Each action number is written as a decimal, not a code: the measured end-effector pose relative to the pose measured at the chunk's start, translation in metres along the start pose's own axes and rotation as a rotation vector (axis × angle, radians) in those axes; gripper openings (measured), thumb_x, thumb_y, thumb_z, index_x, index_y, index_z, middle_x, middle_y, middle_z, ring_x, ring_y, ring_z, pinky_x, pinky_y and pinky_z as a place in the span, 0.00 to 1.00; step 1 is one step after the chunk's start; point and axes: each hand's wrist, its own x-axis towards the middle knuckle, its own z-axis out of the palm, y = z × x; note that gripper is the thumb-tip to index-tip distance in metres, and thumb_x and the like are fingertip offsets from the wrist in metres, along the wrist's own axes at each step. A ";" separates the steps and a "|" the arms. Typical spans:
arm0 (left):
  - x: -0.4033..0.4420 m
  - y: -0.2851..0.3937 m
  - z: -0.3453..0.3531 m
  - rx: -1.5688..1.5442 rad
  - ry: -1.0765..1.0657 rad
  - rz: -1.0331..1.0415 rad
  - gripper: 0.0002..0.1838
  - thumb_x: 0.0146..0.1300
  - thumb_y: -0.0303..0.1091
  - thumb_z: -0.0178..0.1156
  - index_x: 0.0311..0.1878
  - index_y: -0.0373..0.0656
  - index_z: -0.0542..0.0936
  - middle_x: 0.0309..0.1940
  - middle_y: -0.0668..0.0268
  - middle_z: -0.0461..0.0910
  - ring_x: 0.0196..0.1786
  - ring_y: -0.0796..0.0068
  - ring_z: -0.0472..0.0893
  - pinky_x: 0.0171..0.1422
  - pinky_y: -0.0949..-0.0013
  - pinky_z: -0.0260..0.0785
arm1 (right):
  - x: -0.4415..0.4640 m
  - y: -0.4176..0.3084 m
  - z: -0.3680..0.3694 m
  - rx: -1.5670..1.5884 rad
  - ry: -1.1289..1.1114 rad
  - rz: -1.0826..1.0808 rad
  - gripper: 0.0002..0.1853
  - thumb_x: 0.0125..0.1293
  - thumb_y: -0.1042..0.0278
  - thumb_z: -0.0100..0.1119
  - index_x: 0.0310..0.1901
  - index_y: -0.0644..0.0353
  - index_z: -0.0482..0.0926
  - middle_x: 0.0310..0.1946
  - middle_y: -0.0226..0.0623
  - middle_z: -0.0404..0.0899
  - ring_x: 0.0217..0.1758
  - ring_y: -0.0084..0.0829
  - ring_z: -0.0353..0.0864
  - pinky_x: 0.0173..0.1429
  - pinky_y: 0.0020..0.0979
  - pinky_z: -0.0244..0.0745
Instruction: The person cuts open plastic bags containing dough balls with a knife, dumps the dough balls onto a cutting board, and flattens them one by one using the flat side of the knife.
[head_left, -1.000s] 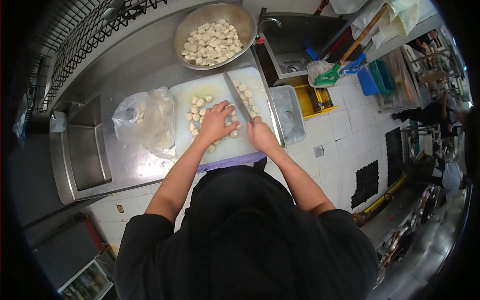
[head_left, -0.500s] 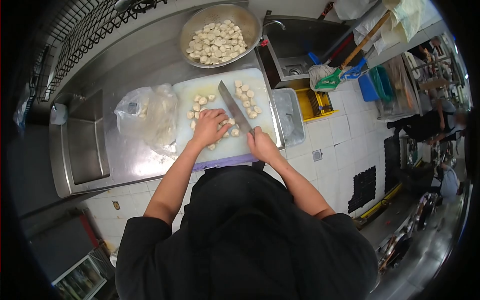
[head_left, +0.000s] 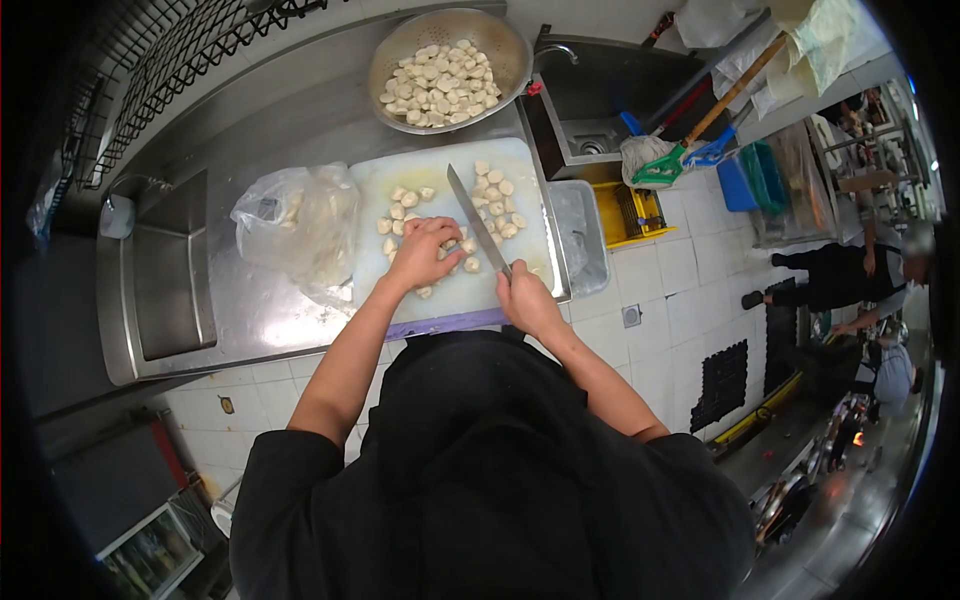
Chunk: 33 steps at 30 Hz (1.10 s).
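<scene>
My right hand [head_left: 529,300] is wrapped round the handle of a long kitchen knife [head_left: 477,218]. Its blade points away from me, slanting to the left over a white cutting board [head_left: 372,178]. On the board's left part, my left hand [head_left: 424,251] bends its fingers down onto a small pale ball beside the blade; the fingertips partly hide it. Several whole pale balls [head_left: 397,211] lie beyond and around that hand. Right of the knife is a group of pale pieces [head_left: 494,187], some with flat cut faces. A few more sit close to the blade.
A steel colander [head_left: 381,62] full of pale cut pieces stands behind the board. To the left lie a clear plastic bag [head_left: 290,230] and a sink [head_left: 170,290]. A clear tub [head_left: 580,240] and yellow bucket [head_left: 627,212] are at right. Co-workers [head_left: 850,275] stand far right.
The view has shifted slightly. The knife has moved slightly, and more pale pieces show right of the blade. My left hand stays over the balls. At far right, a co-worker has come further into view.
</scene>
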 end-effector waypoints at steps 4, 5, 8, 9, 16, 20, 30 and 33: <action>0.006 0.007 0.000 0.107 -0.049 -0.026 0.19 0.64 0.46 0.72 0.53 0.46 0.89 0.54 0.64 0.84 0.61 0.59 0.80 0.75 0.55 0.56 | -0.003 0.005 -0.001 -0.007 -0.008 0.016 0.16 0.81 0.61 0.57 0.44 0.71 0.74 0.31 0.66 0.85 0.37 0.67 0.87 0.43 0.60 0.81; 0.009 0.009 0.000 0.107 -0.049 -0.025 0.19 0.64 0.46 0.72 0.53 0.46 0.89 0.54 0.64 0.84 0.61 0.59 0.80 0.75 0.55 0.56 | -0.003 0.006 -0.001 -0.007 -0.006 0.016 0.16 0.81 0.61 0.57 0.44 0.71 0.74 0.31 0.66 0.85 0.37 0.67 0.87 0.43 0.60 0.81; 0.018 0.017 -0.001 0.175 -0.068 -0.046 0.22 0.63 0.45 0.71 0.57 0.46 0.88 0.50 0.62 0.84 0.59 0.59 0.80 0.72 0.55 0.57 | -0.006 0.005 -0.001 0.002 0.012 0.009 0.16 0.80 0.61 0.57 0.44 0.71 0.74 0.31 0.66 0.85 0.36 0.67 0.87 0.42 0.60 0.81; 0.022 0.018 -0.002 0.173 -0.131 -0.098 0.25 0.63 0.44 0.71 0.61 0.45 0.87 0.49 0.62 0.85 0.58 0.59 0.80 0.72 0.55 0.57 | -0.006 0.005 -0.002 0.007 0.023 0.017 0.16 0.80 0.61 0.57 0.44 0.71 0.74 0.30 0.66 0.84 0.36 0.67 0.87 0.42 0.60 0.81; 0.027 0.023 0.000 -0.044 -0.138 -0.010 0.35 0.61 0.36 0.68 0.73 0.43 0.77 0.51 0.62 0.87 0.62 0.60 0.80 0.75 0.54 0.56 | -0.011 0.006 -0.012 0.047 0.079 0.052 0.17 0.81 0.61 0.57 0.44 0.72 0.73 0.30 0.67 0.84 0.36 0.67 0.86 0.42 0.60 0.80; 0.021 0.015 0.007 -0.026 -0.115 0.019 0.31 0.61 0.33 0.67 0.70 0.44 0.79 0.50 0.61 0.86 0.64 0.59 0.80 0.76 0.54 0.56 | -0.015 0.006 -0.014 0.089 0.070 0.055 0.17 0.81 0.61 0.57 0.44 0.72 0.73 0.31 0.67 0.84 0.37 0.68 0.86 0.43 0.60 0.80; 0.002 0.002 0.016 0.018 0.068 0.145 0.08 0.64 0.31 0.70 0.45 0.44 0.87 0.47 0.65 0.87 0.57 0.62 0.82 0.70 0.56 0.63 | -0.035 -0.016 -0.024 0.041 -0.066 0.027 0.17 0.81 0.61 0.57 0.45 0.72 0.73 0.34 0.68 0.85 0.39 0.69 0.86 0.45 0.61 0.80; 0.002 0.003 0.019 0.030 0.097 0.156 0.07 0.66 0.31 0.70 0.46 0.44 0.88 0.47 0.66 0.87 0.57 0.63 0.82 0.69 0.56 0.63 | -0.034 -0.014 -0.027 0.002 -0.107 0.025 0.17 0.81 0.61 0.56 0.45 0.72 0.73 0.33 0.68 0.85 0.38 0.69 0.87 0.44 0.61 0.80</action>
